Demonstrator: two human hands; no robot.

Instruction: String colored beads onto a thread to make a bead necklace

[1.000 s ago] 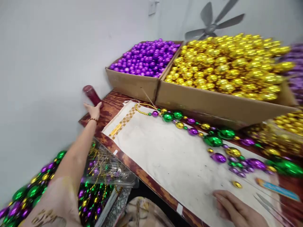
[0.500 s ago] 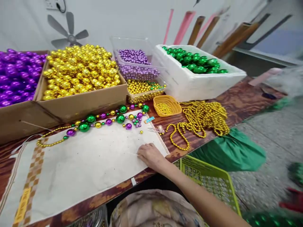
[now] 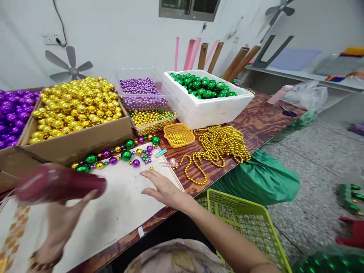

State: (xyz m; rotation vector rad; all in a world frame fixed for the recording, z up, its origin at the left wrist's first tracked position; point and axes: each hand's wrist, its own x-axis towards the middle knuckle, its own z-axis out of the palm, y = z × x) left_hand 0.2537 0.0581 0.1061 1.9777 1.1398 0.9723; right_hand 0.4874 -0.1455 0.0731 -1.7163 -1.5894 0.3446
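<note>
A dark red bottle, smeared by motion and lying nearly sideways, is gripped in my left hand above the left part of the white cloth. My right hand is open, thumb apart from the fingers, over the cloth's right side with nothing in it. Just beyond the fingers are a purple bead and a small gold bead. A strand of green, purple and gold beads runs along the cloth's back edge, partly hidden by the bottle. Small pink-handled scissors or clippers lie near my right hand.
Boxes of gold beads and purple beads stand at the back left. Clear tubs, a yellow basket and a white foam box follow rightward. Gold bead strings are heaped right; a green crate stands below.
My left hand has come into view holding the dark red bottle. My right hand's fingers have spread, and the view has turned rightward and up.
</note>
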